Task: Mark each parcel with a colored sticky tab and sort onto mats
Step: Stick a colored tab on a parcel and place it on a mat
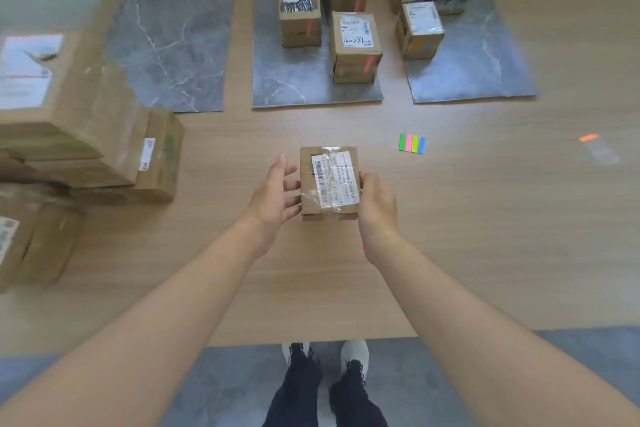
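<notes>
I have 1 parcel (329,184) between both hands. The right hand (375,208) grips its right edge, and the left hand (275,194) rests loose-fingered against its left side. I see no tab on it yet. The sticky tabs (412,143) lie just ahead of the right hand, slightly to its right. Further ahead, the middle mat (284,87) carries 3 pink-tabbed parcels (355,45) and the right mat (485,73) carries 3 more boxes (420,28), at least 1 of them blue-tabbed. The left mat (169,45), ahead of the left hand, holds none. A pile of parcels (104,149) sits left of the left hand, so I judge the job roughly half done.
</notes>
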Demonstrator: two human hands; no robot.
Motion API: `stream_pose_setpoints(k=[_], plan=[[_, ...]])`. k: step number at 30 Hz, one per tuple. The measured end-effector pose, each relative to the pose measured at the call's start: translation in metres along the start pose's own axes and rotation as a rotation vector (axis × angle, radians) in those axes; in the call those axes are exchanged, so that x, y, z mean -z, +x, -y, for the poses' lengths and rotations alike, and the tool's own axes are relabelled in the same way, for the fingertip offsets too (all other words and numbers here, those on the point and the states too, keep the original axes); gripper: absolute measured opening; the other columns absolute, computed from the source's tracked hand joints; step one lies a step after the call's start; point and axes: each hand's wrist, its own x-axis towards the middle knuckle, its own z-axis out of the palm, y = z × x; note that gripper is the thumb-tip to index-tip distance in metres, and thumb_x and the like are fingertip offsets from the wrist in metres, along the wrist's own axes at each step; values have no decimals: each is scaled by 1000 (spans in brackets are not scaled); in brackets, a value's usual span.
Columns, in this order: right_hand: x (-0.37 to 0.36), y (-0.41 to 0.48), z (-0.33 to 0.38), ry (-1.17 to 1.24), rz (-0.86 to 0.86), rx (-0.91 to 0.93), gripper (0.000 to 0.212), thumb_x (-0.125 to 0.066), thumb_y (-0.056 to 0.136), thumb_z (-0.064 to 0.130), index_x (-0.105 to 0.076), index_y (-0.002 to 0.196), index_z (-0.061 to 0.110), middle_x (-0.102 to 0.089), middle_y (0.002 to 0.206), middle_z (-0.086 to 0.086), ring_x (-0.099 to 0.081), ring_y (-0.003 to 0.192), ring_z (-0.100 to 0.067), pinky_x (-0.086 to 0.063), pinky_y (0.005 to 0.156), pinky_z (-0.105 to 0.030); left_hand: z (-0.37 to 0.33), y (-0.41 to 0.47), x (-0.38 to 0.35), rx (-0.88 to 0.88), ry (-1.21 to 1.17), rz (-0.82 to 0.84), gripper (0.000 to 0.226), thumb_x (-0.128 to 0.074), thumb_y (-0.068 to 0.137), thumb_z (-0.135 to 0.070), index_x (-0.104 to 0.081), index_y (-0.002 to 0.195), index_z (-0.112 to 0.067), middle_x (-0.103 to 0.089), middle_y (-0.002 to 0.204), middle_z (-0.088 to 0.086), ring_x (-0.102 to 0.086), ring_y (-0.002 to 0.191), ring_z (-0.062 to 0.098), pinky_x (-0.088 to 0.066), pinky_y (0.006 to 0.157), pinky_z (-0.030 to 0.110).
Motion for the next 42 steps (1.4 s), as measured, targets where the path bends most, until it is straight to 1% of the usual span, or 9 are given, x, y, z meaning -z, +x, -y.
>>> stream_pose_setpoints(k=[5, 18, 24, 26, 28, 33, 35, 37, 42], plan=[[-6, 9, -24, -60, -23, -43, 42, -37, 95, 30, -68, 97, 3, -69, 83, -6, -55, 70, -17, -43, 60, -28, 21, 14, 5, 51, 9, 16, 55, -32, 104, -52, -50, 140, -15, -63, 104, 1, -67, 93, 19, -52, 88, 31], [-17, 20, -53, -101, -109, -60, 21, -38, 82, 35, -41, 68, 21, -46, 71, 3, -36, 66, -16, -30, 61, -33, 53, 30, 12, 97, -20, 70, 51, -32, 106, -47, -51, 139, -14, -66, 108, 0, -67, 105, 22, -49, 105, 42], [-13, 26, -48, -51, -181, -114, 43, -43, 89, 37, -58, 96, -3, -55, 78, -9, -45, 74, -21, -37, 66, -35, 49, 38, 14, 101, 33, 20, 54, -34, 105, -49, -50, 140, -12, -59, 125, 16, -58, 121, 31, -43, 111, 45], [-7, 28, -39, -29, -204, -106, 47, -44, 94, 32, -58, 113, -8, -62, 104, -28, -58, 83, -35, -48, 76, -42, 39, 40, 11, 64, 57, 0, 52, -34, 106, -47, -51, 138, -10, -60, 118, 13, -58, 118, 28, -43, 110, 40], [0, 32, -27, -10, -229, -90, 48, -42, 95, 28, -54, 126, -7, -57, 132, -22, -57, 117, -43, -46, 100, -56, 25, 43, 5, 18, 52, -12, 49, -33, 106, -44, -54, 133, -9, -60, 109, 9, -59, 112, 25, -44, 105, 34], [28, 56, -3, 51, -286, -15, 49, -45, 95, 28, -53, 124, -11, -60, 129, -23, -53, 119, -41, -44, 101, -59, -6, 58, -22, -83, 37, -6, 44, -35, 106, -42, -58, 126, -11, -59, 117, 14, -56, 123, 30, -46, 105, 37], [43, 69, 3, 43, -311, -3, 43, -50, 95, 31, -59, 106, -10, -61, 94, -28, -55, 88, -46, -53, 78, -53, -14, 63, -40, -95, 53, 25, 44, -34, 106, -43, -59, 124, -12, -62, 118, 15, -58, 122, 28, -46, 106, 37], [56, 89, 7, 48, -290, 23, 29, -54, 94, 31, -60, 79, 8, -47, 67, -3, -41, 63, -22, -39, 61, -34, -19, 70, -60, -86, 58, 57, 43, -33, 106, -44, -60, 121, -13, -64, 122, 18, -59, 120, 27, -45, 108, 38], [90, 145, 10, -192, -238, 180, 22, -62, 91, 14, -76, 107, 20, -72, 95, 7, -63, 76, -7, -46, 75, -21, -15, 99, -111, -36, 23, 97, 44, -33, 105, -48, -62, 118, -16, -68, 119, 13, -62, 118, 25, -47, 106, 37]])
